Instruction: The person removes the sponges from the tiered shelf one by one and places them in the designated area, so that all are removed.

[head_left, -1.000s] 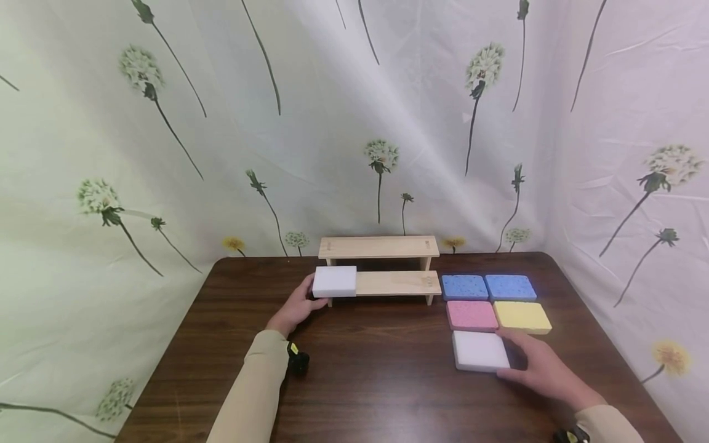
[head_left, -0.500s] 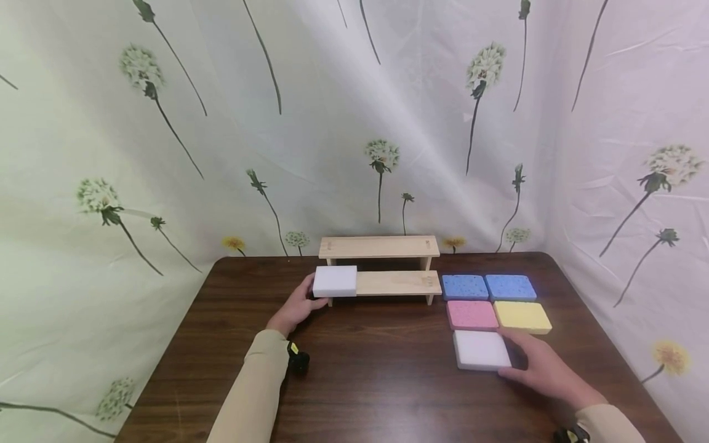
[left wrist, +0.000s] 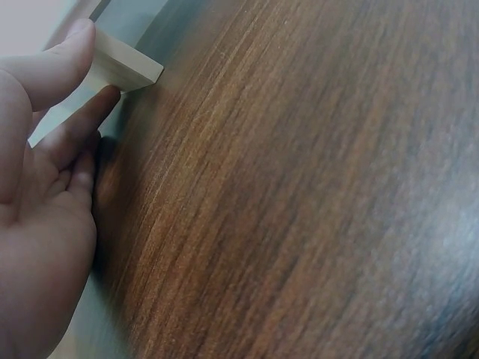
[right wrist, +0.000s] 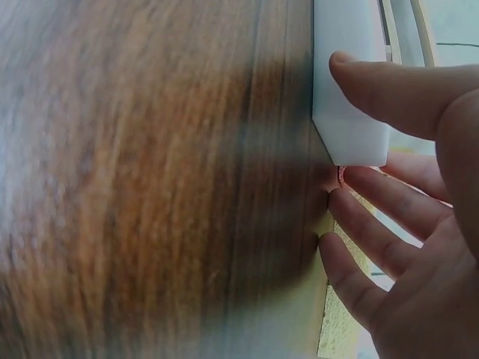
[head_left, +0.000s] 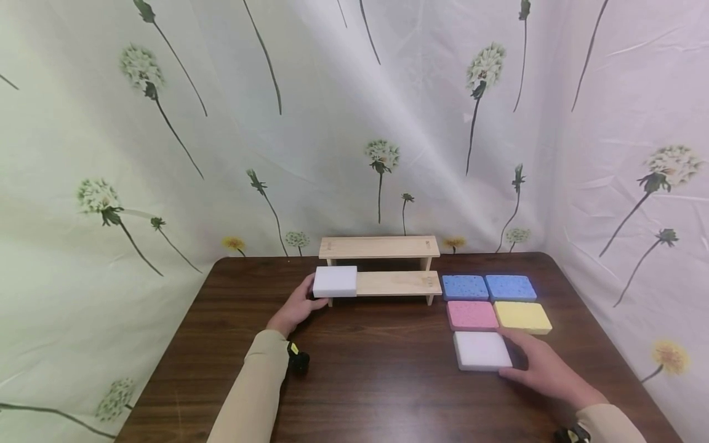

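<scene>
On the left end of the lower step of a pale wooden two-step shelf lies a white sponge. My left hand holds that sponge at its left end, thumb at the front. Its wrist view shows the thumb beside the shelf's wooden leg. At the right, a second white sponge lies flat on the table. My right hand grips it at its right side. In the right wrist view the thumb presses the sponge's front face, with the other fingers spread behind its end.
Behind the right white sponge are a pink sponge and a yellow sponge. Two blue sponges form the row farther back, close to the shelf's right end. A dandelion-print curtain hangs behind the brown wooden table.
The right white sponge has shifted very slightly to the right, with the right hand still at its side. The left hand and its sponge stay in place.
</scene>
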`<state>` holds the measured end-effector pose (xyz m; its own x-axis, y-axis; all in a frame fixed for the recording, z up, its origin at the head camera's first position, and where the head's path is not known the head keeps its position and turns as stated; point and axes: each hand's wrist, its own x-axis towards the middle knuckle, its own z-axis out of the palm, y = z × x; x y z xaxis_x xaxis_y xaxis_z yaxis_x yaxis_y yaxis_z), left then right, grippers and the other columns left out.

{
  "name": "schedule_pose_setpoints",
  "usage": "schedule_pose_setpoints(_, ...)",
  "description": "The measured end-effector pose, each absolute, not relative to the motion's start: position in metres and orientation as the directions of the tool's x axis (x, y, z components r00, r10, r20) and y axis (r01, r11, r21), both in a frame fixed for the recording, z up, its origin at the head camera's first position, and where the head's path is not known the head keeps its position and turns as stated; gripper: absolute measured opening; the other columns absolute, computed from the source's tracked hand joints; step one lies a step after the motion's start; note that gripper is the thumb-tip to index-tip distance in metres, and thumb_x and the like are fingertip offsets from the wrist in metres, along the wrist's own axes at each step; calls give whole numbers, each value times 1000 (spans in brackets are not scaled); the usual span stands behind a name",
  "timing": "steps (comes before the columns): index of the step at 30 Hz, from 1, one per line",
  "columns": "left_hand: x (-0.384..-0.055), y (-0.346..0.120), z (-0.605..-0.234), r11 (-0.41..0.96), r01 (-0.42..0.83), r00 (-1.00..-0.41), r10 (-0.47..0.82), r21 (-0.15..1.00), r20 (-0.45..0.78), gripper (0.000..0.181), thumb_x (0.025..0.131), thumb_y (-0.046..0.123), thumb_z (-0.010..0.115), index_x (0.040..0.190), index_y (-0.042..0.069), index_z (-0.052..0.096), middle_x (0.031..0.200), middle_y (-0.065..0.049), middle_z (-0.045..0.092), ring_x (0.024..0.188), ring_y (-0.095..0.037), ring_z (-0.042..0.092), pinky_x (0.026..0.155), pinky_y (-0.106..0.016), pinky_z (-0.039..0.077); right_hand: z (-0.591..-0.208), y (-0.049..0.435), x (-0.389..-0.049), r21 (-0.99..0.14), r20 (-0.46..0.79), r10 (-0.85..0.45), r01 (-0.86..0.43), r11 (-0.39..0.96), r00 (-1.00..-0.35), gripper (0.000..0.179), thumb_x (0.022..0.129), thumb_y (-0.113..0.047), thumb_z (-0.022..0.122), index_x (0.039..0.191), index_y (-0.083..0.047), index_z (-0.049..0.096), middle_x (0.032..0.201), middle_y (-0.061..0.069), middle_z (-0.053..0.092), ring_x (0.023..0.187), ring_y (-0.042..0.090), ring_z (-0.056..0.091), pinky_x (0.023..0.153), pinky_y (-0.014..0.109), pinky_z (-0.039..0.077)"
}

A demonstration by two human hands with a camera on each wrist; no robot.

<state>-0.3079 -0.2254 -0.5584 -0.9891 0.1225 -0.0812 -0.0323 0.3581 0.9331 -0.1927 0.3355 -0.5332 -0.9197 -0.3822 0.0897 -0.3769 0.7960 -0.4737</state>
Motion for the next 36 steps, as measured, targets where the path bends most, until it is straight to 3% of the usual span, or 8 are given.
schedule_pose_setpoints(13, -300, -220, -538, 337, -41, -987, 132, 940, -90, 82, 93, 1, 73, 163, 2, 30, 160, -29, 42, 151, -45, 34, 125, -61, 21, -526, 335, -191, -479, 56, -359, -341, 809, -932, 82, 80, -28, 93, 148, -3, 56, 145, 19, 62, 134, 42, 57, 107, 62, 47)
schedule_pose_setpoints(24, -309, -225, -560, 341, -35, -989, 123, 939, -82, 83, 94, 9, 77, 164, 9, 31, 160, -24, 44, 151, -41, 35, 125, -61, 21, -514, 336, -191, -442, 140, -393, -412, 797, -909, 78, 78, -29, 95, 143, -4, 61, 140, 16, 66, 129, 39, 62, 104, 61, 49)
schedule_pose_setpoints(36, -309, -226, -559, 346, -52, -989, 115, 937, -98, 83, 93, 9, 77, 163, 12, 32, 161, -21, 44, 153, -38, 34, 126, -58, 21, -494, 317, -200, -496, 97, -391, -385, 779, -915, 81, 81, -29, 93, 148, -4, 56, 144, 15, 64, 124, 35, 65, 103, 60, 51)
